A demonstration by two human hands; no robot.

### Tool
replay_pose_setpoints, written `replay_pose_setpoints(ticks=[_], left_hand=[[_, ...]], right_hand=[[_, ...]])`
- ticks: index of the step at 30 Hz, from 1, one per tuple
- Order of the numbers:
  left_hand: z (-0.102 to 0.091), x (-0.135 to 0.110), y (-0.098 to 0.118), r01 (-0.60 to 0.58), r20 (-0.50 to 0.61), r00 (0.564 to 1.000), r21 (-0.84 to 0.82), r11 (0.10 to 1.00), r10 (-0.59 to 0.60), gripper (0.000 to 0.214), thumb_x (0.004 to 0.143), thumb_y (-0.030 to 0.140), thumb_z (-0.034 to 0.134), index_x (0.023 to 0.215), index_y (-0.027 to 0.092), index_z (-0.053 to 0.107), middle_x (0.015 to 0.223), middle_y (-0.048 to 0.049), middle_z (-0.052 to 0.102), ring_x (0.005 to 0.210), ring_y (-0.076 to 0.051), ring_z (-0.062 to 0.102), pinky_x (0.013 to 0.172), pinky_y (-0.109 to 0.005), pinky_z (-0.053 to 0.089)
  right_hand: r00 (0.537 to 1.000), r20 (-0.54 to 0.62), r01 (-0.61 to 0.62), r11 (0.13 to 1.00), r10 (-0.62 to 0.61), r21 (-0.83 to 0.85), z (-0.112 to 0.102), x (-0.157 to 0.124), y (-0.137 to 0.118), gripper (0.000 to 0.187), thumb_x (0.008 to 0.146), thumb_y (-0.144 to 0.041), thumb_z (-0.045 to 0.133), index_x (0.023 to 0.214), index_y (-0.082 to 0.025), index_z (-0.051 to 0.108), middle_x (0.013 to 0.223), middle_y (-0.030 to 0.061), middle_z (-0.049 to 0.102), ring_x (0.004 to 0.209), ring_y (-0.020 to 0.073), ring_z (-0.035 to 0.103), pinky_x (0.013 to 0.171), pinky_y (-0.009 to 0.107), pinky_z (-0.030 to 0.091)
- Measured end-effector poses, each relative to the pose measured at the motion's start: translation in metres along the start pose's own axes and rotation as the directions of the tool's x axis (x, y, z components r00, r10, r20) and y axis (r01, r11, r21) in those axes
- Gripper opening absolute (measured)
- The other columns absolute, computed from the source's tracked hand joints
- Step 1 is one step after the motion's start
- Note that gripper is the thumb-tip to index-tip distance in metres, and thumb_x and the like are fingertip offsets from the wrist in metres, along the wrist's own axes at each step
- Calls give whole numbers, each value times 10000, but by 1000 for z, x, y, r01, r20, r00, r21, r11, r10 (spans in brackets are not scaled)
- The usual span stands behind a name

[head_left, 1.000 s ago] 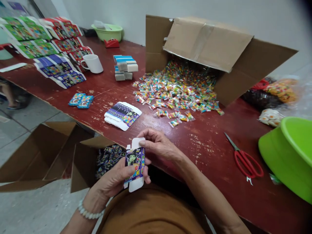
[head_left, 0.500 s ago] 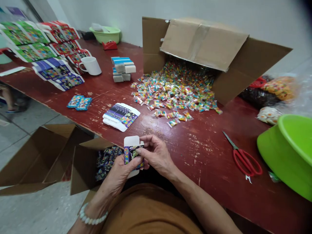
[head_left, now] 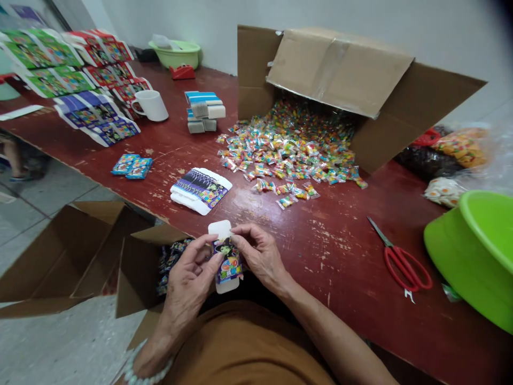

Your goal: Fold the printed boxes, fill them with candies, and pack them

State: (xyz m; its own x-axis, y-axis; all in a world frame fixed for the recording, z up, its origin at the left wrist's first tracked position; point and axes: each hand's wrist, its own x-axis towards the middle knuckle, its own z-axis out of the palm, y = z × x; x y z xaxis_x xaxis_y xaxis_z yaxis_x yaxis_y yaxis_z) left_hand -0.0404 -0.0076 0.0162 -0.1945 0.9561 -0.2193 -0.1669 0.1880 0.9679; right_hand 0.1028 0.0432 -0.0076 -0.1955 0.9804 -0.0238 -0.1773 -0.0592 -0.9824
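A small purple candy box (head_left: pixel 228 260) with a printed cartoon figure is held between both hands, its white end flaps sticking out at top and bottom. My left hand (head_left: pixel 190 275) grips its left side, thumb on the printed front. At the upper right edge, my right hand (head_left: pixel 260 254) pinches the box with thumb and fingers. Just beyond lies a stack of flat purple box blanks (head_left: pixel 201 190). Loose wrapped candies (head_left: pixel 288 155) spill across the table from a tipped carton (head_left: pixel 340 69).
Scissors with red handles (head_left: pixel 404 264) and a green basin (head_left: pixel 473 256) are at the right. Blue packets (head_left: pixel 132 166), bundled leaflets (head_left: pixel 204 111), a white mug (head_left: pixel 150 105) and stacked printed boxes (head_left: pixel 98 115) stand left. An open carton (head_left: pixel 138 278) of dark-wrapped pieces is below the table edge.
The box has turned so its printed front faces me more fully. My left hand has shifted up along its left side; my right hand stays at the upper right edge.
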Motion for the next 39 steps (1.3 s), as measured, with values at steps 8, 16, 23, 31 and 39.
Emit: replay_pose_setpoints(ticks=[8, 16, 23, 31, 39], left_hand=[[-9, 8, -2, 27, 81, 996, 74, 997, -33, 306, 759, 419, 813, 936, 196, 701, 863, -28, 743, 754, -175, 667, 685, -236, 536], [-4, 7, 3, 239, 156, 964, -149, 960, -216, 651, 713, 433, 857, 1220, 267, 483, 881, -2, 741, 687, -189, 715, 598, -274, 576], [4, 5, -2, 506, 312, 851, -268, 820, -422, 633, 852, 585, 671, 1355, 236, 513, 734, -15, 710, 472, -163, 650, 456, -254, 519], [3, 7, -5, 382, 245, 906, -128, 915, -344, 697, 773, 803, 561, 1025, 165, 686, 653, -27, 698, 475, -155, 641, 467, -235, 502], [-9, 14, -18, 257, 241, 939, -15, 966, -246, 694, 794, 788, 552, 969, 141, 734, 609, -39, 686, 426, -135, 587, 429, -226, 455]], right_hand=[[923, 206, -371, 891, 324, 261, -15, 10, -15, 455, 544, -294, 946, 887, -183, 668, 676, -48, 645, 553, 92, 551, 579, 233, 454], [973, 185, -162, 978, 137, 128, -13, 6, -9, 262, 715, -403, 846, 772, -179, 723, 725, 8, 680, 571, 108, 568, 572, 254, 471], [952, 304, 74, 988, -30, -133, -15, 4, -11, 235, 881, -433, 691, 840, -204, 722, 1051, 65, 740, 598, 109, 622, 564, 258, 517], [919, 280, -297, 955, 278, 27, -8, 11, -18, 280, 749, -409, 798, 835, -172, 677, 702, 3, 691, 472, 116, 606, 453, 242, 486], [941, 235, -250, 968, 242, 5, -2, 10, -19, 167, 766, -320, 734, 790, -162, 684, 706, 7, 693, 511, 111, 614, 484, 233, 490]])
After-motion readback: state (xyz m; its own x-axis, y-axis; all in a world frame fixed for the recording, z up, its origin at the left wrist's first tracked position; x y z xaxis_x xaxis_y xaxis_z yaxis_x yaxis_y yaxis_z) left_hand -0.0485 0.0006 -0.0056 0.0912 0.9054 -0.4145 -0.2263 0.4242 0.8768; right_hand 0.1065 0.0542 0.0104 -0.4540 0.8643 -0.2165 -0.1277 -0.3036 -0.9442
